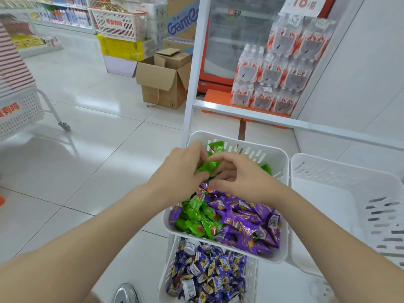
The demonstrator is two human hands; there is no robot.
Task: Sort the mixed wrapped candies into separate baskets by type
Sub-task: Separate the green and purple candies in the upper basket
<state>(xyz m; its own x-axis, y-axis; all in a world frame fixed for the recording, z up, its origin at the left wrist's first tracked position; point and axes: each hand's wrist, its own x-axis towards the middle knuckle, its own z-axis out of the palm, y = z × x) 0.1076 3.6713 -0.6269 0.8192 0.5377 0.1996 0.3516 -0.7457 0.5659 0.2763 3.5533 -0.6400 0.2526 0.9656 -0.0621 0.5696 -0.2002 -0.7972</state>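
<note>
Nearest the camera, a white slotted plastic basket (168, 265) on a lower level holds a heap of small blue-and-purple wrapped candies (209, 274). Just above and partly overlapping it sits a white rectangular plastic basket (282, 162) with a mixed load: shiny purple foil-wrapped candies (247, 221) fill its near and right parts, while bright green foil-wrapped candies (196, 217) lie at its near left and again at its far end. Both bare forearms reach forward from the bottom edge and converge over the middle of this basket. The left hand (179, 171) is turned palm inward, fingers curled down and closed on a bunch of green candies. The right hand (238, 176) faces it, wrist bent, its index finger arched toward the left fingertips and its thumb low near the purple pile; it touches the same green bunch, though whether it actually grips anything cannot be told. To the right, touching the mixed basket, stands an empty-looking white slotted plastic basket (349, 178). Farther off on the pale tiled floor (87, 138) sits an open brown cardboard box (164, 79), with shrink-wrapped packs of bottles (279, 68) stacked to its right.
</note>
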